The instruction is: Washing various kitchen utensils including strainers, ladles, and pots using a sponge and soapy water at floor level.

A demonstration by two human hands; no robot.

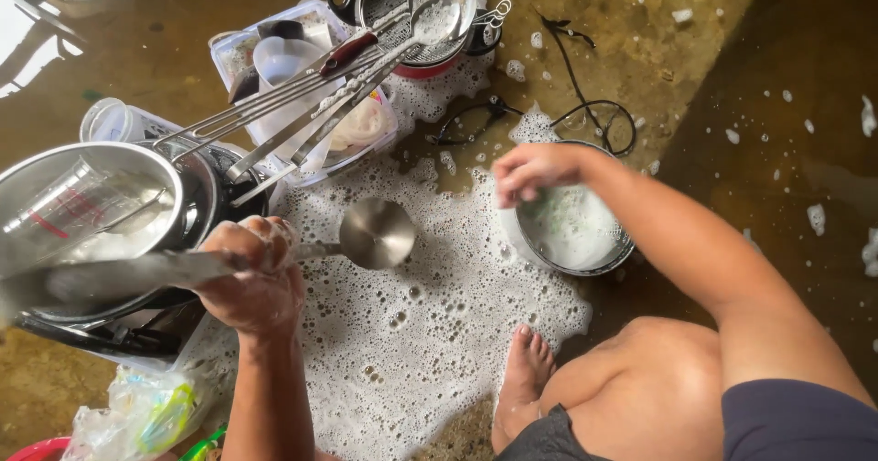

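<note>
My left hand (251,278) grips the long flat handle of a steel ladle (377,232), whose round bowl hangs over soapy foam (412,324) on the wet floor. My right hand (530,170) is closed, fingers curled, just above a steel bowl (572,232) full of sudsy water; whether it holds a scrubber is hidden. My bare foot (526,369) rests at the foam's edge.
Steel pots (101,205) are stacked at the left. A clear plastic tub (302,77) holds cups and long utensils. A black-handled pan with a strainer and ladle (425,13) sits at the top. A black cord (585,104) lies beyond the bowl. Plastic bags (137,415) lie bottom left.
</note>
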